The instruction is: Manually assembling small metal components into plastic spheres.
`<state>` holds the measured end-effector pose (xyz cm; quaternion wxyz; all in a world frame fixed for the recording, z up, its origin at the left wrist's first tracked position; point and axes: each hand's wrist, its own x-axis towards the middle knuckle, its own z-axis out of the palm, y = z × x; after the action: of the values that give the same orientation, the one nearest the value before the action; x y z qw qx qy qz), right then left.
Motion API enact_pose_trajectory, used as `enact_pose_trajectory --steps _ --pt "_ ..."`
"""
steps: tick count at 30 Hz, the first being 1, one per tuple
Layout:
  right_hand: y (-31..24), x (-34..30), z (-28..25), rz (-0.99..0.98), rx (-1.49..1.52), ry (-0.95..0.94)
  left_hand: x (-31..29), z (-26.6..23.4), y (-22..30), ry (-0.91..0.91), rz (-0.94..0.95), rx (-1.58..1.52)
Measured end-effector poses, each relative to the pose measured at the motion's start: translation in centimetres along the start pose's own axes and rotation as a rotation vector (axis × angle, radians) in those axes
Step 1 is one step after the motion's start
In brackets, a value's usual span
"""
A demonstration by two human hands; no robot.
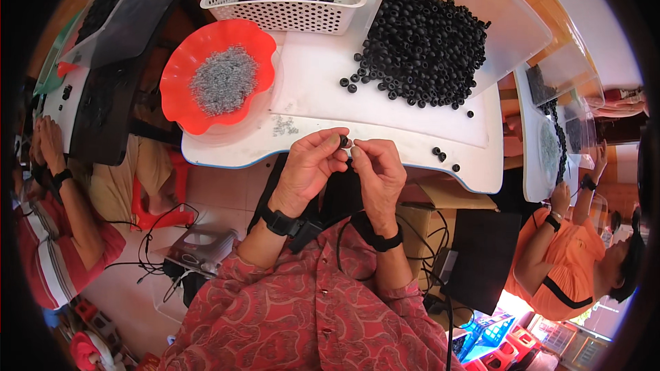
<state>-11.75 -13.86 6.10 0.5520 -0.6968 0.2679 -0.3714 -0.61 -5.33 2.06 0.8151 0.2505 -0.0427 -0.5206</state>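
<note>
Across a white table (474, 165) edged in blue, a heap of black beads (426, 45) spills from a clear bin (512, 20), near a red scalloped bowl (180, 82) of small translucent pieces (223, 81); any background lettering is too small to read. Before you, at the table's near edge, your left hand (304, 165) pinches one dark, rounded bead (343, 141) between fingertips. Your right hand (383, 173) has thumb and forefinger close beside it; whether they grip anything, you cannot tell.
</note>
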Motion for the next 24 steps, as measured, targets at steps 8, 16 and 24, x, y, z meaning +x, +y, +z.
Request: enact_pose_trajectory --steps 8,16,24 --pt "0.2 0.2 0.2 -0.020 -0.074 -0.050 -0.4 0.2 0.2 0.027 0.012 0.115" --pt "-0.2 0.4 -0.1 -0.039 -0.086 -0.134 -0.7 -0.5 0.5 0.007 0.015 0.209" --pt "-0.9 1.7 -0.9 0.475 0.161 -0.251 -0.9 -1.0 0.9 -0.042 -0.047 0.230"
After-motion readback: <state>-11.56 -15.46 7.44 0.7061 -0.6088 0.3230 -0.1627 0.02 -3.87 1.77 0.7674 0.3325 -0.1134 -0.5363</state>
